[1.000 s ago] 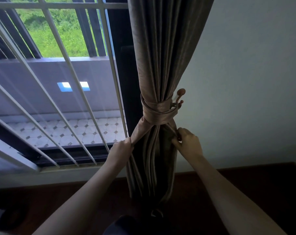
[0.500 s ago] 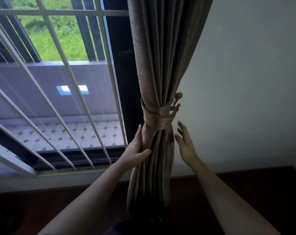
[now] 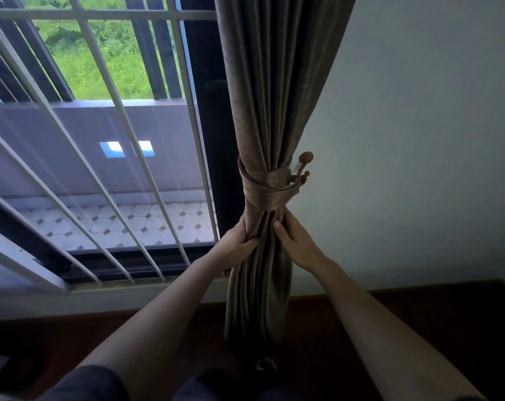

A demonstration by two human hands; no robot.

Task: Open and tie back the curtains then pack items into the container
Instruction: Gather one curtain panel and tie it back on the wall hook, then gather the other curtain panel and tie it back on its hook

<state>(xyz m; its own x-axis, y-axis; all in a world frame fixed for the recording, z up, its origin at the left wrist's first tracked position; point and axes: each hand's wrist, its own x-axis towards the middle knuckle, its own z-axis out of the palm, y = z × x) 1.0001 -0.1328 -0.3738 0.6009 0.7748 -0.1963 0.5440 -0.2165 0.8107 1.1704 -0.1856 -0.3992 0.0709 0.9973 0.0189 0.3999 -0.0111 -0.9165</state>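
Note:
A brown-grey curtain point(image 3: 274, 82) hangs gathered at the window's right edge. A matching fabric tieback point(image 3: 262, 192) is wrapped round it and caught on a wooden wall hook point(image 3: 303, 166). Just below the tieback, my left hand point(image 3: 238, 246) grips the left side of the bunched folds, thumb across the front. My right hand point(image 3: 296, 241) holds the right side of the same bundle, thumb on the front and fingers behind the cloth. No container is in view.
White window bars point(image 3: 115, 140) cover the glass on the left, with a tiled balcony floor point(image 3: 124, 224) and greenery outside. A pale wall point(image 3: 419, 140) stands to the right. Dark wooden floor point(image 3: 419, 314) lies below, and my dark-clothed knees point(image 3: 101, 383) show at the bottom.
Both hands let go of the tieback ends, opened, then closed on the curtain bundle just under the tieback. The tieback now stays wrapped on the hook.

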